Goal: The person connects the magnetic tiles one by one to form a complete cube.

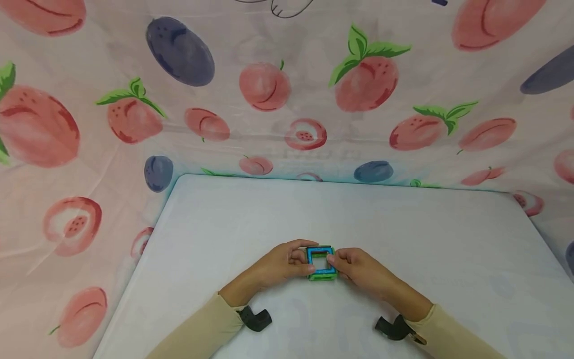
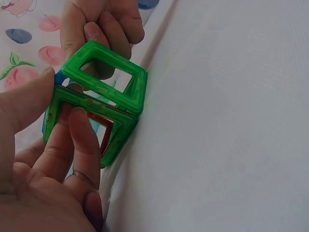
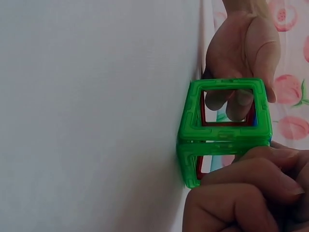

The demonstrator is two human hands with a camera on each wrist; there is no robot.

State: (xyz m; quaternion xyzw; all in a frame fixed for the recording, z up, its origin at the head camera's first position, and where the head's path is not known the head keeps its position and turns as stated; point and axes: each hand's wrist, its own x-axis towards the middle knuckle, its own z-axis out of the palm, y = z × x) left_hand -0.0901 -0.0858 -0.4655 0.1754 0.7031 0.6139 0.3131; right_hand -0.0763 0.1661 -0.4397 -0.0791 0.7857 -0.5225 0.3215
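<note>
A small cube of magnetic tiles (image 1: 323,272) is held between both hands over the white table, its blue square frame facing up in the head view. Green square tiles (image 2: 131,115) form two neighbouring sides in the left wrist view. A red tile (image 3: 227,123) shows through the green one in the right wrist view. My left hand (image 1: 282,262) grips the cube from the left, with the thumb on its near edge and fingers against a green side. My right hand (image 1: 363,269) pinches the right side, thumb on the blue frame. Some fingertips are hidden behind the tiles.
The white table (image 1: 224,214) extends around the hands on all sides. A fruit-print cloth (image 1: 314,65) hangs along its back and left. Black wrist mounts (image 1: 255,318) sit at both sleeve cuffs.
</note>
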